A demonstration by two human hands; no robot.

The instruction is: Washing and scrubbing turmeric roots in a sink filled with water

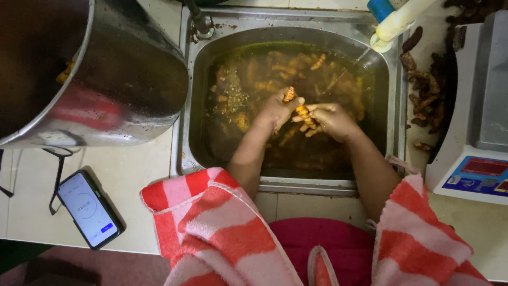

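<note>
Both hands met over the sink [394,106] of murky water: the left hand [278,108] and right hand [333,121] each gripped the orange root [302,112], held above the soaking pile, seemingly for rubbing clean.

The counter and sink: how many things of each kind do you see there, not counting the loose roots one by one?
Steel sink of murky water: 1
Big steel pot: 1
Phone: 1
Weighing scale: 1
Hands holding one orange root piece: 2, left hand and right hand
Pile of dark roots: 1
Total: 7
</note>
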